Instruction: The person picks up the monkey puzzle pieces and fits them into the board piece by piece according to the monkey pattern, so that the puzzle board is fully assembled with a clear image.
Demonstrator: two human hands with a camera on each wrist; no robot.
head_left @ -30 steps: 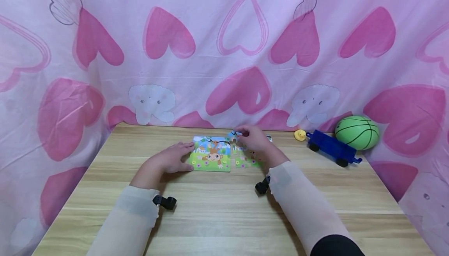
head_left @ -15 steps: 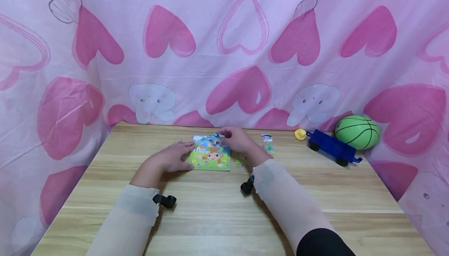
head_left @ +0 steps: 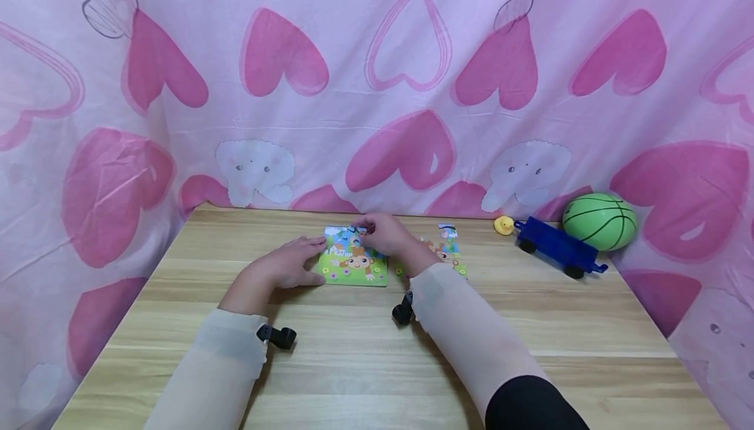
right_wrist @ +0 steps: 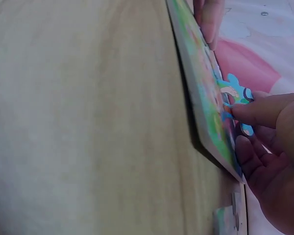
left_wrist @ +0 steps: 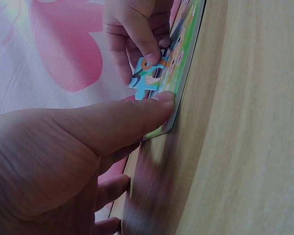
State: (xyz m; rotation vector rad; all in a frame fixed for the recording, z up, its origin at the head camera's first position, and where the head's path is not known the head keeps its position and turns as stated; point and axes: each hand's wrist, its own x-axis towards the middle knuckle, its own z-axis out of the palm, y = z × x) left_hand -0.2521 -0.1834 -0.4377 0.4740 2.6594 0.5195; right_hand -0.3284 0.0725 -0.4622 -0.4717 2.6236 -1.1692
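Observation:
A square puzzle board (head_left: pixel 353 273) with a monkey picture lies near the table's back edge. My right hand (head_left: pixel 389 237) pinches a blue puzzle piece (left_wrist: pixel 146 78) between thumb and fingers over the board's upper part; the right wrist view shows the piece (right_wrist: pixel 237 93) tilted above the surface. My left hand (head_left: pixel 288 263) rests at the board's left side, thumb on its near left corner and fingers spread along the edge. Joined or closely laid pieces (head_left: pixel 449 247) lie right of the board, partly hidden by my right hand and wrist.
A yellow toy duck (head_left: pixel 504 225), a blue wheeled toy cart (head_left: pixel 556 247) and a green ball (head_left: pixel 599 222) stand at the table's back right. A pink heart-patterned curtain (head_left: pixel 318 155) hangs behind the table (head_left: pixel 353 364).
My right hand has moved left from the pieces on the right to over the board, carrying the blue piece. My left hand has stayed at the board's left edge.

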